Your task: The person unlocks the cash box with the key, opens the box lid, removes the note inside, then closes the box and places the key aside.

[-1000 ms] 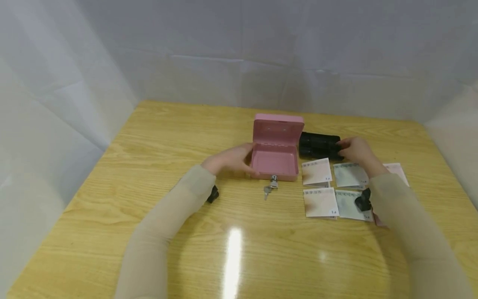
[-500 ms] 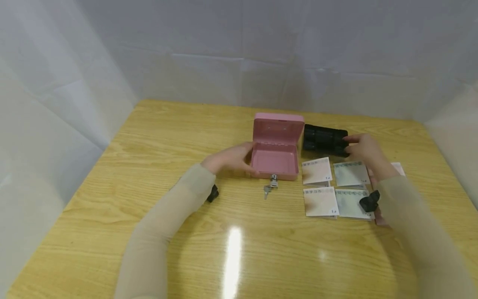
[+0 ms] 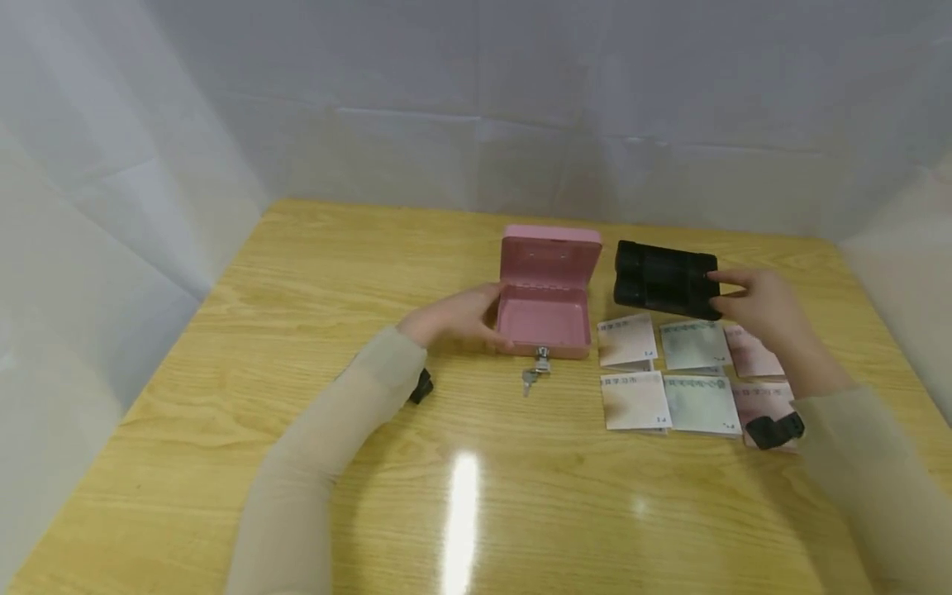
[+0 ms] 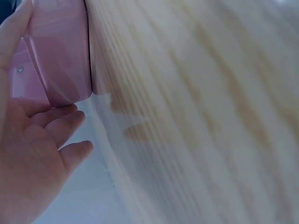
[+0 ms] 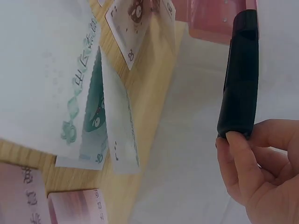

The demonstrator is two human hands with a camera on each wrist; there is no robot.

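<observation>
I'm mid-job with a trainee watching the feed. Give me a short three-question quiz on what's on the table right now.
1. True or false: the lid of the small pink metal cash box stands open.
2. Which hand holds the black plastic tray? A) left hand B) right hand C) neither
3. Fill in: the small metal keys hang at the box's ____ side, nearest the person.

Key
1. True: the lid is upright and the pink inside shows bare.
2. B: the right hand grips the tray's right end, beyond the paper notes; the left hand rests against the box's left side.
3. Front.
</observation>
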